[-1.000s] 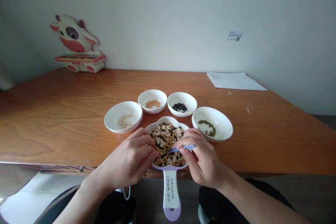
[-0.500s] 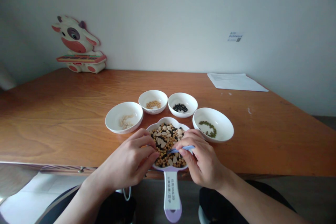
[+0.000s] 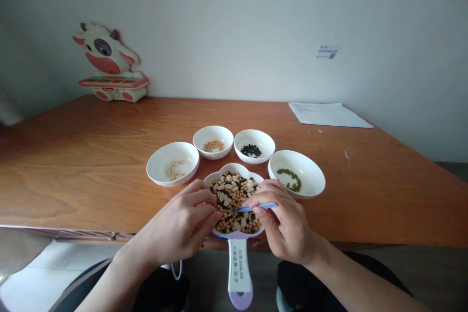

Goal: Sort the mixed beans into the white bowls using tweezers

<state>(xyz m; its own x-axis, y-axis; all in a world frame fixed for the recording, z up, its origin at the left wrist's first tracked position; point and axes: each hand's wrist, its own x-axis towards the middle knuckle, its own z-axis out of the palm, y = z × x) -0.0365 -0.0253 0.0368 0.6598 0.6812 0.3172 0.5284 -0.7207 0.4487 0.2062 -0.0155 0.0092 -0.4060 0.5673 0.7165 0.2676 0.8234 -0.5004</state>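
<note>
A lilac flower-shaped dish (image 3: 252,174) with a long labelled handle is filled with mixed yellow beans, black beans and pale peanut halves. My left hand (image 3: 188,217) is closed at the dish's left rim, fingers curled over it and tips close to the beans; whether a bean lies between them is hidden. Above the right side, my right hand (image 3: 283,219) pinches slim light-blue tweezers (image 3: 258,207). Their tip points left, low over the beans, and I cannot see anything gripped in it.
Around the dish stand white bowls: one with peanut halves (image 3: 157,168), one with yellow beans (image 3: 201,136), one with black beans (image 3: 266,144), one with green beans (image 3: 314,178). A cow toy (image 3: 109,66) and papers (image 3: 329,113) lie farther back. The dish handle overhangs the table's front edge.
My right hand and the tweezers have shifted slightly to the right. The left hand, dish and bowls look the same.
</note>
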